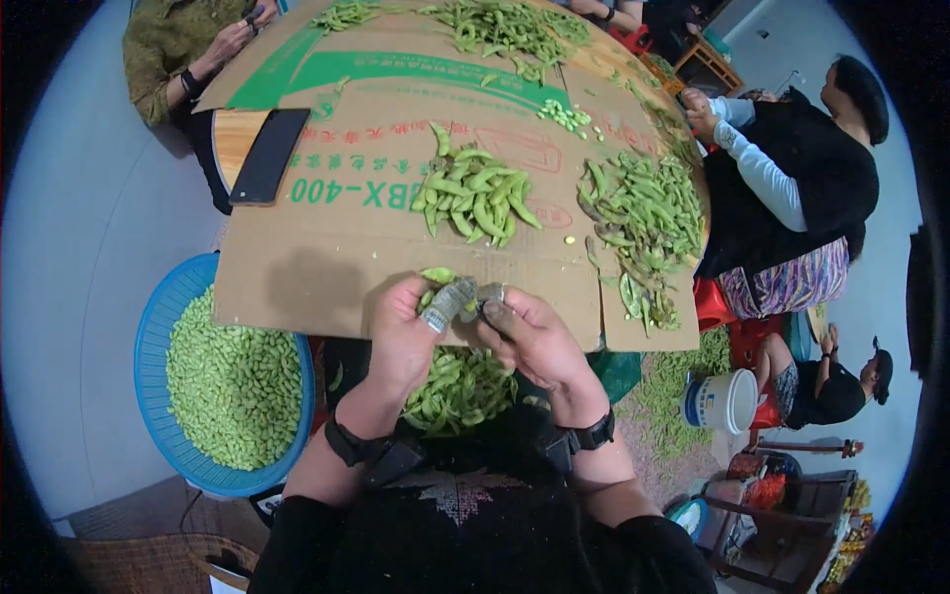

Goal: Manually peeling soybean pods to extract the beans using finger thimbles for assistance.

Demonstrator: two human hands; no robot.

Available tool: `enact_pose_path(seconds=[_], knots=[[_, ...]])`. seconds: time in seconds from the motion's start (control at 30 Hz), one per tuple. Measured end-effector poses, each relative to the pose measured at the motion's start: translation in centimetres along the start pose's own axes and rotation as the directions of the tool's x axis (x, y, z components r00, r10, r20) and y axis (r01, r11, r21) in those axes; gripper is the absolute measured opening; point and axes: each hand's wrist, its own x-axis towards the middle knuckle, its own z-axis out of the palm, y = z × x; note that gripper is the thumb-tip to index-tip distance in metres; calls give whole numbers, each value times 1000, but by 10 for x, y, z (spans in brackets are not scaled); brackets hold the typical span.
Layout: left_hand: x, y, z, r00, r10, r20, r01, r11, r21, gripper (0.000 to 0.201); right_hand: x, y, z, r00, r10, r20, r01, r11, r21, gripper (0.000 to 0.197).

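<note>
At the near edge of the cardboard, my left hand (pixel 404 332) is closed around green soybean pods (pixel 437 274), which stick out above its fingers. Grey wrapping covers its thumb. Close beside it, my right hand (pixel 534 337) pinches with a wrapped thumb and darkened fingertips. A small yellow-green piece of pod (pixel 469 310) shows between the two thumbs, partly hidden by them. Just beyond my hands lies a pile of plump pods (pixel 475 193). Below them, in front of my body, is a heap of opened green pods (pixel 460 391).
A blue basket (pixel 148 371) of shelled beans (pixel 233 391) stands left of the cardboard (pixel 287 282). A dark phone (pixel 270 156) lies at the far left, and shelled beans (pixel 564 115) farther back. More pods (pixel 648 208) cover the right side. Other people sit around; a white bucket (pixel 727 401) stands right.
</note>
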Motion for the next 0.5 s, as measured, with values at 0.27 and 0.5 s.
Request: enact_pose_path(seconds=[0.27, 0.5], knots=[[4, 4, -14, 946, -61, 318, 154, 949, -276, 11, 0, 2, 7, 997, 15, 75, -37, 953, 300, 18], [-2, -6, 6, 994, 89, 62, -90, 996, 19, 21, 1, 14, 11, 877, -454, -160, 238, 699, -674, 8]])
